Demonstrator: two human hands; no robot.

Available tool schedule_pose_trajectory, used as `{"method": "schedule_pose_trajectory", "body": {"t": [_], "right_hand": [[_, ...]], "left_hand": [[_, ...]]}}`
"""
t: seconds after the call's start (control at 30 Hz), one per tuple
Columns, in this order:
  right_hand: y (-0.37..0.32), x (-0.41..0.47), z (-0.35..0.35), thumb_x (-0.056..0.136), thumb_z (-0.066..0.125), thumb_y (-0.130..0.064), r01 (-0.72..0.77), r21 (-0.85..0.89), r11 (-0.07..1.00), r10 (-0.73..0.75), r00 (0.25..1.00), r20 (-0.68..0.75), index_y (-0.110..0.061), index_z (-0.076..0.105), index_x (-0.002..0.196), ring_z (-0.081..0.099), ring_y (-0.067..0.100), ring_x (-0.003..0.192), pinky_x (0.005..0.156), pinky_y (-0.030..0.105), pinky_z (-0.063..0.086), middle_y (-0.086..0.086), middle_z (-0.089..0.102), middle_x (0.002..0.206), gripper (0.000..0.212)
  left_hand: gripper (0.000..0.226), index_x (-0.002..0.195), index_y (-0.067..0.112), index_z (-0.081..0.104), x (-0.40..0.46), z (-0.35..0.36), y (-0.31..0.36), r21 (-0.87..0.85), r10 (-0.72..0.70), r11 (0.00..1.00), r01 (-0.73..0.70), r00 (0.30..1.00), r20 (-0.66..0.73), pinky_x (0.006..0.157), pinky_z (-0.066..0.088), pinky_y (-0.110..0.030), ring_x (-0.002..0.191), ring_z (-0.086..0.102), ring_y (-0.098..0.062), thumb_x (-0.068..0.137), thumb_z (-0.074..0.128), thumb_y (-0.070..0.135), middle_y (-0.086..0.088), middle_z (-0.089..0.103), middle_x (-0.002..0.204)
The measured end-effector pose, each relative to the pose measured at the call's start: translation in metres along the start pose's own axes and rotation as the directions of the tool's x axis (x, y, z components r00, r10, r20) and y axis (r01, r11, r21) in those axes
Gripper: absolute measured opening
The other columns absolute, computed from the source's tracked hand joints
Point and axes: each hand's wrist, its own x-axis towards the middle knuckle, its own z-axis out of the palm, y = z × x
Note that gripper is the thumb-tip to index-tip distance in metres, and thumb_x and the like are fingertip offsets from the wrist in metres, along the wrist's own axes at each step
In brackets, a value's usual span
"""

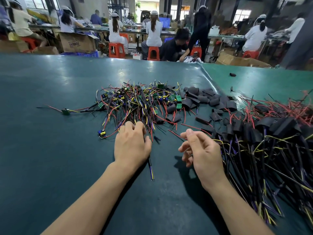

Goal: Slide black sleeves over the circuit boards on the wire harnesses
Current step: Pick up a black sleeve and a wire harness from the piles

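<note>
Nearest to us, a thin black cable with bare yellow and blue ends [151,168] runs out from under our left hand [131,145] toward our body, its long axis pointing almost straight from the hand back to us. Our left hand lies palm down on the dark green table mat [50,150], fingers curled into the near edge of the tangled heap of unsleeved wire harnesses with small green circuit boards [135,102]; it seems to grip the cable's far part, though the palm hides the contact, so we cannot tell for sure. Our right hand [201,150] hovers just to the right, fingers loosely bent and apart; a thin wire crosses near its fingertips, but we judge it holds nothing.

The relation that matters: the loose pile of flat black sleeves [208,99] lies ahead and to the right, clearly closer to our right hand than to the left, while the boards lie straight ahead of the left. So we judge the left should draw out a harness while the right reaches forward for a sleeve.

To the right, the stack of finished harnesses with black sleeves already on [271,131] spreads out, its long leads fanning toward us and cut off by the frame's edge. One stray board with red and yellow leads [65,111] lies well apart to the left, another small one [102,133] just beside the left hand.

In the heap, individual boards are hard to separate.
</note>
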Motion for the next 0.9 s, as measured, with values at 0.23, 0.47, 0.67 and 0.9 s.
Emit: {"method": "schedule_pose_trajectory", "body": {"t": [0.23,0.47,0.67,0.9], "right_hand": [[0.01,0.002,-0.001,0.094,0.063,-0.018,0.107,-0.199,0.974,-0.113,0.993,-0.02,-0.026,0.066,0.09,0.058,0.011,0.053,0.047,0.026,0.044,0.001,0.068,0.071,0.01],[0.015,0.003,-0.002,0.084,0.069,0.002,0.263,-0.352,0.898,-0.213,0.961,0.176,-0.044,0.049,0.132,0.058,0.013,0.071,0.068,0.022,0.05,-0.005,0.061,0.107,0.069],[0.012,0.003,-0.003,0.09,0.068,-0.006,0.311,-0.304,0.901,-0.287,0.95,0.122,-0.028,0.072,0.1,0.066,0.007,0.085,0.069,0.031,0.055,-0.009,0.073,0.096,0.024],[-0.004,0.013,-0.011,0.101,0.05,-0.008,0.167,0.255,0.952,-0.08,0.944,-0.32,-0.014,0.054,0.092,0.073,0.023,0.072,0.052,0.026,0.056,0.016,0.069,0.089,0.012]], "left_hand": [[0.014,0.095,0.019,0.061,-0.008,-0.017,0.019,-0.402,0.038,0.905,-0.136,0.97,-0.241,0.057,0.044,-0.033,0.053,0.046,-0.014,0.082,0.056,0.018,0.008,0.044,0.053],[0.041,0.122,0.012,0.048,-0.029,-0.012,0.032,-0.622,0.515,0.613,-0.487,0.844,-0.153,0.062,0.046,-0.02,0.061,0.051,-0.009,0.084,0.062,0.006,0.012,0.053,0.072],[0.031,0.122,0.019,0.046,-0.022,-0.011,0.029,-0.652,0.459,0.577,-0.491,0.856,-0.238,0.076,0.046,-0.016,0.077,0.062,-0.007,0.094,0.055,0.009,0.013,0.064,0.087],[0.023,0.109,0.013,0.056,-0.015,-0.005,0.021,-0.551,0.294,0.745,-0.376,0.927,-0.235,0.068,0.043,-0.015,0.069,0.052,-0.005,0.088,0.06,0.017,0.01,0.058,0.081]]}}
